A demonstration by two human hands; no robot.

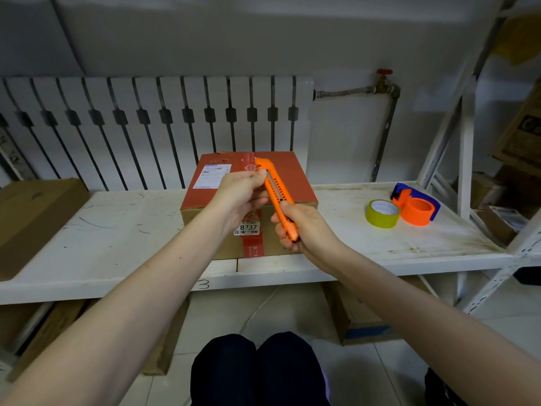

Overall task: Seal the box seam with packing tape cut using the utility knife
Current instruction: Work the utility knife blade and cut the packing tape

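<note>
A cardboard box [295,177] with a red top and a red tape strip down its front stands in the middle of the white shelf [102,230]. Above the box's front edge I hold an orange utility knife [278,191], tip pointing up and away. My right hand [304,227] grips the knife's lower handle. My left hand [243,191] pinches the knife near its upper end with the fingertips. A yellow-green roll of packing tape [382,213] lies on the shelf to the right, next to an orange and blue tape dispenser [415,206].
A brown cardboard box [32,218] lies at the shelf's left end. A white radiator [152,118] and a pipe with a red valve [385,80] stand behind. White metal rack posts [465,159] rise at right, with more boxes beyond. Cartons sit under the shelf.
</note>
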